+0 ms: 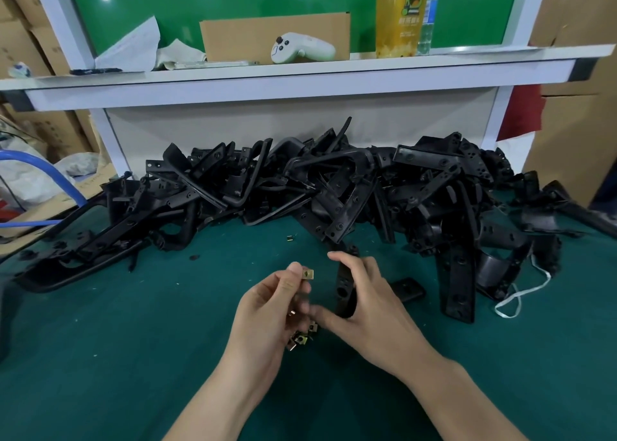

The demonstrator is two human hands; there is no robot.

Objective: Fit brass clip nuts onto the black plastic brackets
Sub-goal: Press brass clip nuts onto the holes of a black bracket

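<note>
Nearest, at lower centre, a small square brass clip nut (pixel 307 274) with a punched hole is pinched between thumb and forefinger of the left hand (pixel 273 303). Just right of it, a narrow black bracket (pixel 344 287) with round holes is gripped by the right hand (pixel 367 303), fingers arched over its top. More loose nuts (pixel 300 337) are seen beneath the left hand. Bare green table (pixel 133 357) is left at lower left and lower right; the middle band is filled by a bracket pile (pixel 334 190).
</note>
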